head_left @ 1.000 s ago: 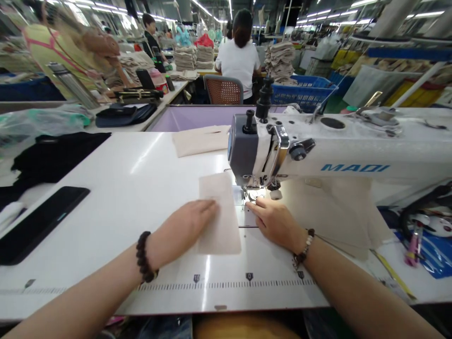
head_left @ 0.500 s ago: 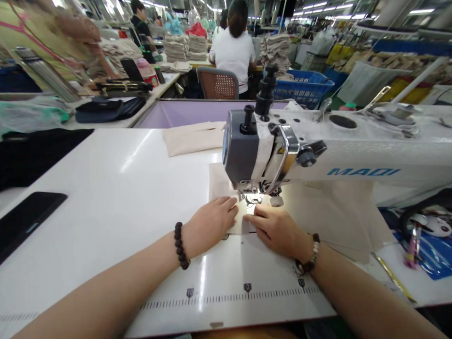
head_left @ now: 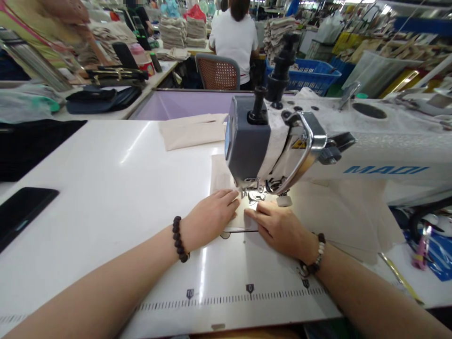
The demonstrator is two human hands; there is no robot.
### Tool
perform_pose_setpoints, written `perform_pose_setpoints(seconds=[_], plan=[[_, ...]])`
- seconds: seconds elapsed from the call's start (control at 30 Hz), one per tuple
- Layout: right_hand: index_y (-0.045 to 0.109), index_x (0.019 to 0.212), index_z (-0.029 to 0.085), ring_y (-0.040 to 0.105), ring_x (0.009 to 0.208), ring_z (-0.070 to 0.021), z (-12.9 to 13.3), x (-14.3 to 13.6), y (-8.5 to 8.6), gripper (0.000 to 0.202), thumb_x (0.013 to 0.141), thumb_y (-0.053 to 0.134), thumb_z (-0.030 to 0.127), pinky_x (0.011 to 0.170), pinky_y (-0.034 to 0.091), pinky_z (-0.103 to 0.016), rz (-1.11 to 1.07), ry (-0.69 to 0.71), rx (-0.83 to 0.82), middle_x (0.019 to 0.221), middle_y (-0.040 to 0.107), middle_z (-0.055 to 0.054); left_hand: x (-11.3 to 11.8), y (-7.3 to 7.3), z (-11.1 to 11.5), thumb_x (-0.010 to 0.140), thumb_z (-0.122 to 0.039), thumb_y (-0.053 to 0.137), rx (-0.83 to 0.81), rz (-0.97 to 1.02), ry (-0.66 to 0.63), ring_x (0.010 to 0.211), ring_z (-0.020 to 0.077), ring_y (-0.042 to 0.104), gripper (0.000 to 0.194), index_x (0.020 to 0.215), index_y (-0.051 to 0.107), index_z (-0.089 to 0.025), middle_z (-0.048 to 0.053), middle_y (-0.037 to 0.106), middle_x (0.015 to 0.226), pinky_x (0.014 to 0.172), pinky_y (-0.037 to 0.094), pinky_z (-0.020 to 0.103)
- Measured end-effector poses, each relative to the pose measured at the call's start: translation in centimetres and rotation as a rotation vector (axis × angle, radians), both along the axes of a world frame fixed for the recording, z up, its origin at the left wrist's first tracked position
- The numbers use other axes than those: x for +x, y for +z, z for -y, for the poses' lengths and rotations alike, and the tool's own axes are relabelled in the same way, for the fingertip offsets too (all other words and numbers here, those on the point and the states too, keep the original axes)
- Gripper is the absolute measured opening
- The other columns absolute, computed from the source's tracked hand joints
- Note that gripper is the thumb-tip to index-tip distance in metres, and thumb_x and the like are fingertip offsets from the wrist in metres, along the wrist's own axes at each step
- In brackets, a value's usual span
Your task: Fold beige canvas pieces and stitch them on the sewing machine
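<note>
A piece of beige fabric (head_left: 219,174) lies under the head of a white and grey sewing machine (head_left: 247,136). My left hand (head_left: 212,214) rests flat on the cloth's left side, fingers stretched toward the presser foot (head_left: 257,197). On the right, my right hand (head_left: 282,228) presses the cloth close to the foot with its fingers extended. Both hands lie just in front of the lit needle area, a small gap between them. The needle tip is too small to make out.
Another folded beige piece (head_left: 192,132) lies behind on the white table (head_left: 106,202). A phone (head_left: 24,212) is at far left. Larger beige cloth (head_left: 346,216) spreads under the machine arm. Yellow tweezers (head_left: 400,278) lie at right. A person (head_left: 233,40) sits ahead beyond a chair (head_left: 219,73).
The camera view has shifted slightly, so the machine appears larger and further right. My hands stay on the fabric beside the presser foot, with little visible movement.
</note>
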State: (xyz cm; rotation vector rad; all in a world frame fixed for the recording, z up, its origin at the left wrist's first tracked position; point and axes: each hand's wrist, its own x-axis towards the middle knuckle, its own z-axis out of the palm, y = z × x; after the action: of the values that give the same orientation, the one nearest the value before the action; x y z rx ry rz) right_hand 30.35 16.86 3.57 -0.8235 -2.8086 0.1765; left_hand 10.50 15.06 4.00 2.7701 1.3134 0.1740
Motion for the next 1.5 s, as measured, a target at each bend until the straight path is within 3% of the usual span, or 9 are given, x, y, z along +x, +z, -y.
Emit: perform_pose_setpoints(seconds=[0.47, 0.7, 1.13, 1.5], plan=[[0.059, 0.101, 0.013, 0.045, 0.068, -0.0163, 0.0, -0.1, 0.0, 0.025, 0.081, 0.045, 0.01, 0.06, 0.031, -0.027, 0.0, -0.023, 0.011, 0.076, 0.054, -0.005, 0.0, -0.1, -0.2, 0.089, -0.016, 0.041, 0.006, -0.001, -0.019, 0.114, 0.0242, 0.044, 0.024, 0.107, 0.053, -0.005, 0.016, 0.051, 0.117, 0.1, 0.036, 0.039], [0.061, 0.089, 0.017, 0.045, 0.065, -0.0155, 0.0, 0.8, 0.1, 0.022, 0.08, 0.041, 0.012, 0.059, 0.03, -0.029, -0.006, 0.124, -0.024, 0.073, 0.052, -0.003, 0.3, 1.4, 1.2, 0.089, -0.015, 0.043, -0.192, -0.007, -0.122, 0.09, 0.0191, 0.053, 0.016, 0.09, 0.059, -0.011, 0.007, 0.057, 0.092, 0.081, 0.048, 0.033], [0.055, 0.113, 0.015, 0.052, 0.077, -0.0161, 0.1, -0.9, 0.4, 0.035, 0.079, 0.048, 0.009, 0.061, 0.034, -0.025, 0.056, -0.164, -0.026, 0.086, 0.059, -0.005, 0.0, -0.3, -0.9, 0.091, -0.015, 0.038, -0.07, 0.1, -0.024, 0.107, 0.0171, 0.05, 0.02, 0.097, 0.057, -0.011, 0.009, 0.055, 0.105, 0.095, 0.042, 0.03], [0.056, 0.11, 0.016, 0.054, 0.078, -0.0168, 0.1, -1.0, 0.3, 0.032, 0.08, 0.047, 0.01, 0.058, 0.034, -0.026, 0.076, -0.186, -0.018, 0.088, 0.06, -0.005, 0.4, 0.1, -1.3, 0.087, -0.013, 0.046, -0.028, 0.121, 0.018, 0.095, 0.0192, 0.054, 0.014, 0.094, 0.057, -0.008, 0.009, 0.057, 0.098, 0.085, 0.046, 0.03]])
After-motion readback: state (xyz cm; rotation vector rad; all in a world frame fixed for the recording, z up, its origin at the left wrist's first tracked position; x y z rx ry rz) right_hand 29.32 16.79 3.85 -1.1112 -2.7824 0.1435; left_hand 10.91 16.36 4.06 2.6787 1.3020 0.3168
